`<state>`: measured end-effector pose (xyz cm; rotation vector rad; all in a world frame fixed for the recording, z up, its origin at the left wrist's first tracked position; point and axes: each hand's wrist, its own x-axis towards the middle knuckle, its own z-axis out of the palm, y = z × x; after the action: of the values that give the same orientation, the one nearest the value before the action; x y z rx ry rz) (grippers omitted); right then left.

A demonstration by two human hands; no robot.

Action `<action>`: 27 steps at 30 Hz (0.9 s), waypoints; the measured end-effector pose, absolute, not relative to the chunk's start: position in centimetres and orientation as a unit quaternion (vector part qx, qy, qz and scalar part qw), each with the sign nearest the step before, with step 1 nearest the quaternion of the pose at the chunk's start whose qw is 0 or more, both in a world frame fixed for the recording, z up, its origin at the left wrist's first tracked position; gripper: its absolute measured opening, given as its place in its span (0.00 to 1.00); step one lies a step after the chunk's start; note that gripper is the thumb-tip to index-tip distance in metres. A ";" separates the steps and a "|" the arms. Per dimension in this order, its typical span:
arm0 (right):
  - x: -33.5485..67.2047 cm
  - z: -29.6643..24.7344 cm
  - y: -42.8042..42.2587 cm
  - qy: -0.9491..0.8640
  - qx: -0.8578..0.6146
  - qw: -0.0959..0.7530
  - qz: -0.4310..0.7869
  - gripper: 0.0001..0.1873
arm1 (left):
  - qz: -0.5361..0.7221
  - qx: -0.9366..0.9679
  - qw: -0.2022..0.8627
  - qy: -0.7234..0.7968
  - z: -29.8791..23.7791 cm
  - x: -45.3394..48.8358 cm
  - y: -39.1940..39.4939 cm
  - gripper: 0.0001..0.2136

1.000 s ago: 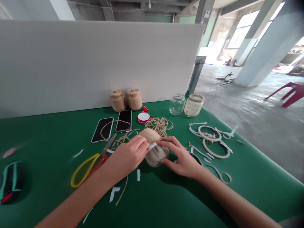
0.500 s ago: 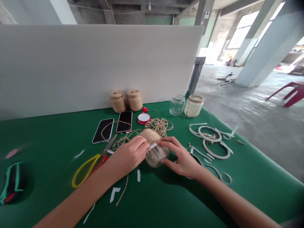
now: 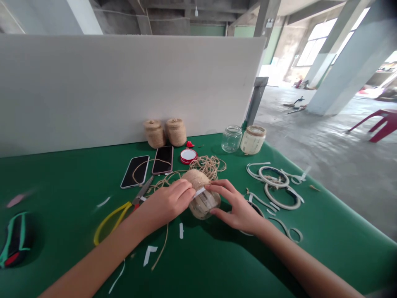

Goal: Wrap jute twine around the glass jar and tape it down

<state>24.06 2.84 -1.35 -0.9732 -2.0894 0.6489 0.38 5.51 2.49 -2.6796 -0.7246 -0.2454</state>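
A glass jar [image 3: 203, 200] lies on its side on the green table [image 3: 62, 178], its far half wound in jute twine. My left hand [image 3: 169, 203] is closed against the jar's left side, and its fingertips pinch a short white strip [image 3: 199, 192] on the glass. My right hand [image 3: 235, 205] cups the jar from the right, thumb and fingers curled round it, forefinger touching the strip's other end. Loose twine [image 3: 208, 164] runs from the jar toward the back of the table.
Yellow-handled scissors [image 3: 119, 213], two phones [image 3: 135, 171], a red lid [image 3: 188, 155], two twine spools [image 3: 166, 132] and two jars [image 3: 243, 138] lie behind. White tape rings and backing strips [image 3: 277, 184] sit right. A white board [image 3: 124, 87] walls the back. A dark pouch [image 3: 14, 238] lies at the left edge.
The hands and the jar stay put. The view has tilted a little, so everything sits slightly lower in the picture.
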 end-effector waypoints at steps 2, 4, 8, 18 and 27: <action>24.0 -1.4 2.8 -0.812 -0.380 0.366 0.250 0.29 | -0.102 -0.949 0.171 -0.246 2.4 0.2 5.6 0.09; 24.0 -1.5 2.8 -0.812 -0.382 0.366 0.248 0.29 | -0.116 -0.952 0.163 -0.233 2.4 0.1 5.6 0.09; 23.9 -1.5 2.8 -0.812 -0.383 0.364 0.248 0.29 | -0.155 -0.952 0.145 -0.220 2.1 0.2 5.8 0.08; 23.8 -1.4 2.8 -0.811 -0.380 0.362 0.256 0.29 | -0.213 -0.932 0.204 -0.211 0.4 -0.6 5.2 0.09; 23.8 -1.4 2.7 -0.816 -0.379 0.360 0.248 0.29 | -0.263 -0.913 0.072 -0.302 -0.3 -0.4 3.8 0.11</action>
<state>23.75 2.71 -1.40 -0.9776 -2.1034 0.6382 -0.39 3.75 -0.29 -2.7447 -0.9063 -0.7915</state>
